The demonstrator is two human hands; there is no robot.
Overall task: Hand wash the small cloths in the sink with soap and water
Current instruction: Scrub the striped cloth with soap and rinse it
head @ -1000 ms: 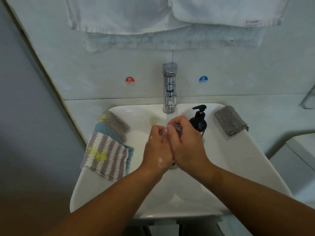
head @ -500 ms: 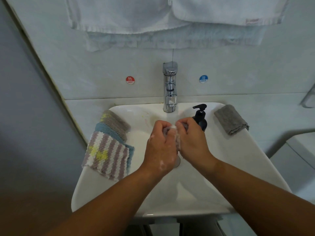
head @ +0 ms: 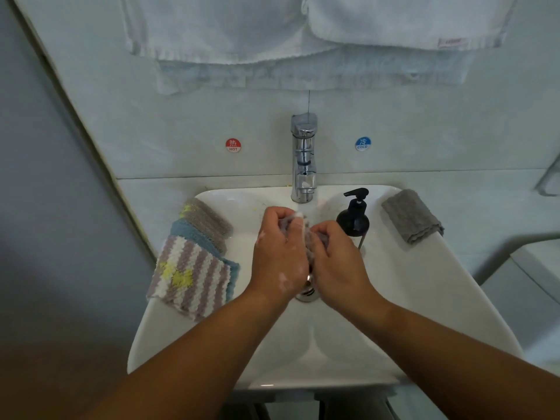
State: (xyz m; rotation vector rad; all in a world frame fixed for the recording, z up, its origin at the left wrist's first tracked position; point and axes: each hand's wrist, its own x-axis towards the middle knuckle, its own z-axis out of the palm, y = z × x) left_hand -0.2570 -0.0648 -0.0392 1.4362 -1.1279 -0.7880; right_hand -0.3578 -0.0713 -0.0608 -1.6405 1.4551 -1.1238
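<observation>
Where pale tiled wall meets counter: white ceramic sink [head: 409, 298], glossy, rounded-rectangular, chrome drain [head: 306, 294] at centre. Chrome faucet [head: 304, 159] upright behind. Black pump soap bottle [head: 353, 221] on rim, right. Grey ribbed cloth [head: 412, 216] folded, far right rim. Stack of fluffy cloths [head: 194, 256], striped on top, left rim. Left hand [head: 280, 253] and right hand [head: 336, 259], fingers curled tight on sudsy grey cloth [head: 309, 234], bunched above drain. White towels [head: 303, 25] overhead.

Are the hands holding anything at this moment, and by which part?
Yes. Both the left hand and right hand clutch one small soapy greyish cloth, bunched up between them over the sink.
</observation>
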